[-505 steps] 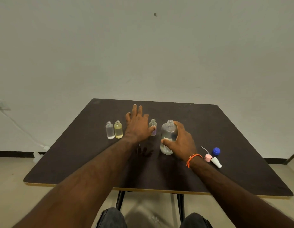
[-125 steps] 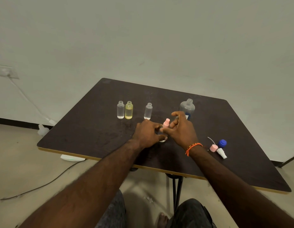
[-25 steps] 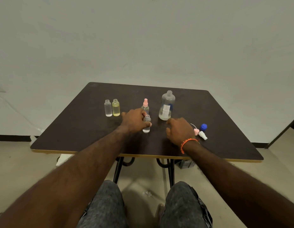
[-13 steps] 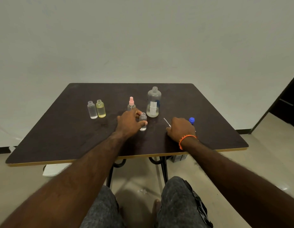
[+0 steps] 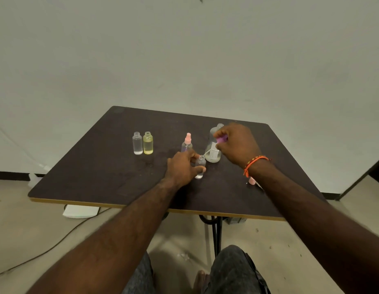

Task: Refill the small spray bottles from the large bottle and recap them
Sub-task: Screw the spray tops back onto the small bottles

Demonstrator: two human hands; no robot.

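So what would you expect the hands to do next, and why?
Probably lower the purple spray cap, pinched in the right hand, so its thin tube enters the open neck of the small bottle that the left hand grips upright on the table; that bottle has no cap.

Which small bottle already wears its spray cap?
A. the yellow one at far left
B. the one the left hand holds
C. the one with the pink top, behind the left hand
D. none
C: the pink-topped bottle stands capped; the held bottle and the left pair show open necks.

Dark brown table [image 5: 99, 166], yellow bottle [image 5: 148, 143], pink spray cap [image 5: 188, 138], orange bracelet [image 5: 254, 164]
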